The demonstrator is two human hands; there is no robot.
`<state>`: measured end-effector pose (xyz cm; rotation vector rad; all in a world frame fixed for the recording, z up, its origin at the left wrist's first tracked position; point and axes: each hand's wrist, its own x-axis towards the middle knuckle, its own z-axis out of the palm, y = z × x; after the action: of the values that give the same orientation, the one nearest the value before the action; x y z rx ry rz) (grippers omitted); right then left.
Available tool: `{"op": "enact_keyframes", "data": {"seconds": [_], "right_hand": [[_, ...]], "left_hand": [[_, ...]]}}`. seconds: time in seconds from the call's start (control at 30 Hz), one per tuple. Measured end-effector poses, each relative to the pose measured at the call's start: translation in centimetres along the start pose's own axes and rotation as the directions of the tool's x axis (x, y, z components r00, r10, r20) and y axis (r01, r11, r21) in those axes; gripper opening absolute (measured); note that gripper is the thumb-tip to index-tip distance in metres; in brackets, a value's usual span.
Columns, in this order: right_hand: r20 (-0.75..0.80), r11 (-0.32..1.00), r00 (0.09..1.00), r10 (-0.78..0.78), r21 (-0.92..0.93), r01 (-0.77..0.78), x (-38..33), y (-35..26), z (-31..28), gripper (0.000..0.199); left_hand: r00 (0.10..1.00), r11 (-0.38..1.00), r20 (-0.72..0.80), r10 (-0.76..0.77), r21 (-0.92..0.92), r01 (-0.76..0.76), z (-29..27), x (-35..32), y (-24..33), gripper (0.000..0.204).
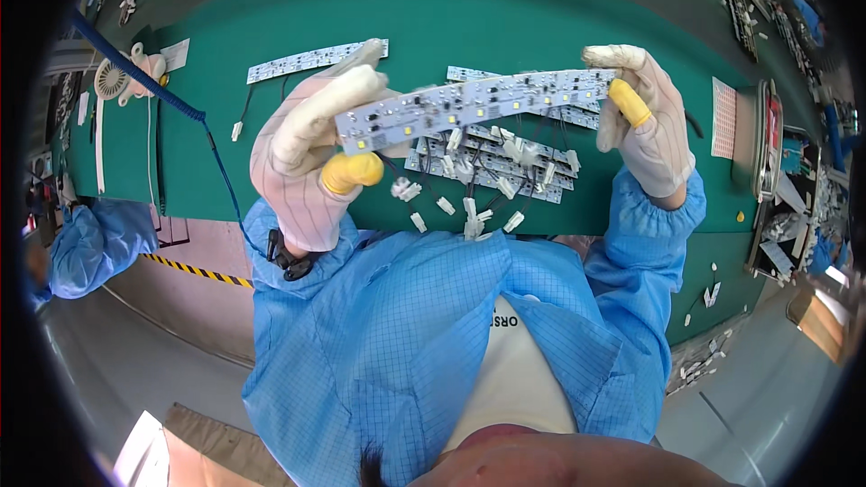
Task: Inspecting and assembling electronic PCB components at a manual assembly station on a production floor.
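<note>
The left hand, gloved with a yellow cap on the thumb, is closed between thumb and fingers on the left end of an LED board. The right hand, gloved and capped likewise, pinches the board's right end between thumb and curled fingers. The board is raised over the table, lamp side showing, its left end nearer than its right. A black band circles the left wrist.

Under and just near of the raised board lie more boards, overlapping, with white plugs on dark leads strewn over them and the near table. Another board lies far left, partly behind the left hand. Farther left are a blue cord and a small fan; right of the right hand, a pink-patterned sheet.
</note>
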<state>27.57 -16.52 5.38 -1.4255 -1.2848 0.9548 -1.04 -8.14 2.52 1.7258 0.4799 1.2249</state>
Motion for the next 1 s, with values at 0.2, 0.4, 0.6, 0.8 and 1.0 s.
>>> {"op": "enact_keyframes", "data": {"seconds": [0.2,0.4,0.6,0.8,1.0], "right_hand": [[-0.002,0.993,0.996,0.085,0.087,-0.085,-1.2,-2.3,0.8,0.069],[0.005,0.983,0.992,0.128,0.133,-0.127,-1.3,-2.4,0.7,0.056],[0.07,0.991,0.998,-0.004,0.132,-0.005,-0.5,1.1,-0.8,0.067],[-0.005,0.985,0.987,0.161,0.058,-0.16,-0.5,-1.0,-0.1,0.086],[0.008,0.996,0.997,0.074,0.042,-0.075,-0.2,-0.1,0.2,0.062]], "left_hand": [[0.965,0.957,-0.151,-0.214,0.167,0.239,-0.4,1.3,-1.1,0.047],[0.934,0.942,-0.216,-0.283,0.12,0.313,-0.1,1.1,-1.8,0.045],[0.968,0.956,-0.137,-0.21,0.177,0.233,0.2,1.2,-0.8,0.055],[0.971,0.974,-0.075,-0.228,-0.021,0.227,-0.4,0.9,-1.0,0.055],[0.979,0.982,-0.079,-0.186,-0.056,0.182,-0.6,0.5,-1.0,0.05]]}}
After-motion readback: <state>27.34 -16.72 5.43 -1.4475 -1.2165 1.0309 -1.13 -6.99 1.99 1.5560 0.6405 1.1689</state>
